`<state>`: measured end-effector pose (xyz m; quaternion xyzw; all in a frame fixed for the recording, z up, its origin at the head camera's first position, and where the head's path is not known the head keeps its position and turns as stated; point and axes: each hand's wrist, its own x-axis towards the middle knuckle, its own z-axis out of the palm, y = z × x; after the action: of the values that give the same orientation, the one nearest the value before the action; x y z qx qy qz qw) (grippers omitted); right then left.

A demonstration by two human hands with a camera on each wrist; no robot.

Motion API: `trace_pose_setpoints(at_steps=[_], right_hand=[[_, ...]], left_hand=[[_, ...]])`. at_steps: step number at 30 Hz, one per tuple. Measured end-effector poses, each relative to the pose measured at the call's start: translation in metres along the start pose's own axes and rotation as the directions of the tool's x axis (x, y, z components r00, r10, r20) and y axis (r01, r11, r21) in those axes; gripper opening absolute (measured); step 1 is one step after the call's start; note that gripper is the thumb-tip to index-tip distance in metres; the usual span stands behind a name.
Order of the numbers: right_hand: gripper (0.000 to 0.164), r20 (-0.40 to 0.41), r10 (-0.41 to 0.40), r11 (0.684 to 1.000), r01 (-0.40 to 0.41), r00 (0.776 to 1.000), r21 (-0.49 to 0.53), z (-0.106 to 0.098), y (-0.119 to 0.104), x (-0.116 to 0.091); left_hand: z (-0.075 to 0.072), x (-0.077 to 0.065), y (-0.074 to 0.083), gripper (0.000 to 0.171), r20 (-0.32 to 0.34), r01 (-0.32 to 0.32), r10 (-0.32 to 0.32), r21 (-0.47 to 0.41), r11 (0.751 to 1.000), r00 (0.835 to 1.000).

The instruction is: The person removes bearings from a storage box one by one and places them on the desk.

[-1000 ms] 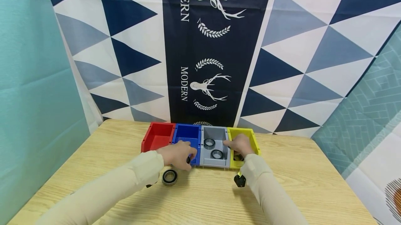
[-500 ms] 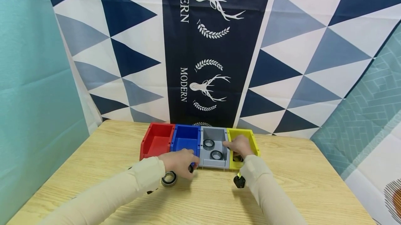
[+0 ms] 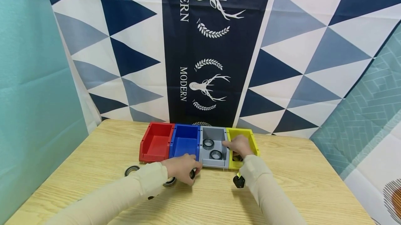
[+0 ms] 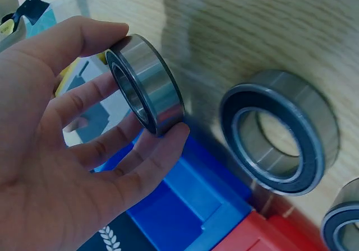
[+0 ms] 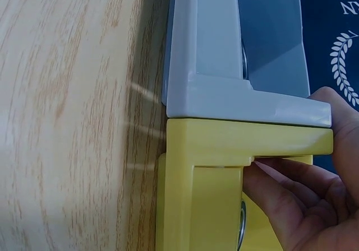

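Between thumb and fingertips, my left hand (image 3: 181,168) holds a ball bearing (image 4: 150,77) on edge, just in front of the blue bin (image 3: 185,145). Two more bearings lie on the table: one (image 4: 247,98) partly under the left forearm in the head view, another (image 3: 127,171) farther left. My right hand (image 3: 240,144) grips the adjoining side walls of the yellow bin (image 5: 219,139) and the grey bin (image 5: 219,100), its fingers inside the yellow one. Two bearings, one at the back (image 3: 204,145) and one nearer (image 3: 211,155), lie in the grey bin.
A red bin (image 3: 156,145) stands at the left end of the joined row. A bearing (image 3: 237,158) shows partly inside the yellow bin. The wooden table (image 3: 300,176) ends at a patterned cloth (image 3: 138,78). A small black piece (image 3: 239,182) hangs by the right wrist.
My left hand has moved from over the blue bin's front toward me and slightly right, carrying the bearing. The leftmost table bearing has come into sight. The right hand stays put.
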<state>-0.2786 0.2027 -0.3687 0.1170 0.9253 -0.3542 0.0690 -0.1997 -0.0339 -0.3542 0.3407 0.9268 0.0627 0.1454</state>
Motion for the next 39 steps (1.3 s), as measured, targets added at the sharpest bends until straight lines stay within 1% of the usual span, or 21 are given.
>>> trace_pose_setpoints(at_steps=[3, 7, 16, 20, 29, 34, 39], right_hand=[[0.05, -0.002, 0.003, 1.0, -0.003, 1.0, -0.003, 0.0, -0.001, 0.0], [0.05, -0.004, 0.009, 1.0, -0.009, 1.0, -0.009, 0.0, -0.001, 0.0], [0.047, -0.011, 0.028, 0.999, -0.027, 1.0, 0.019, 0.0, 0.0, 0.002], [0.047, -0.011, 0.03, 1.0, -0.03, 0.999, 0.006, 0.001, 0.0, 0.003], [0.05, -0.016, 0.009, 1.0, -0.009, 1.0, 0.0, 0.001, 0.001, 0.001], [0.051, -0.021, 0.001, 1.0, -0.001, 1.0, -0.009, 0.001, 0.001, 0.0], [0.051, -0.024, 0.007, 1.0, -0.007, 1.0, -0.017, 0.001, 0.0, 0.0]], left_hand=[[0.003, 0.0, -0.002, 0.019, 0.006, -0.002, 0.002, 0.001, 1.0, 1.0], [0.007, -0.001, -0.004, 0.018, 0.012, -0.005, 0.006, -0.018, 1.0, 1.0], [0.008, -0.001, -0.003, 0.021, 0.018, 0.001, -0.001, -0.03, 1.0, 1.0], [0.01, 0.0, -0.004, 0.024, 0.018, 0.008, -0.008, -0.022, 1.0, 1.0], [0.016, 0.0, -0.009, 0.025, -0.015, -0.009, 0.009, -0.013, 1.0, 1.0], [0.018, -0.001, -0.009, 0.025, -0.02, -0.028, 0.027, -0.022, 0.999, 0.999], [0.018, -0.002, -0.009, 0.024, -0.024, -0.026, 0.026, -0.025, 0.999, 0.999]])
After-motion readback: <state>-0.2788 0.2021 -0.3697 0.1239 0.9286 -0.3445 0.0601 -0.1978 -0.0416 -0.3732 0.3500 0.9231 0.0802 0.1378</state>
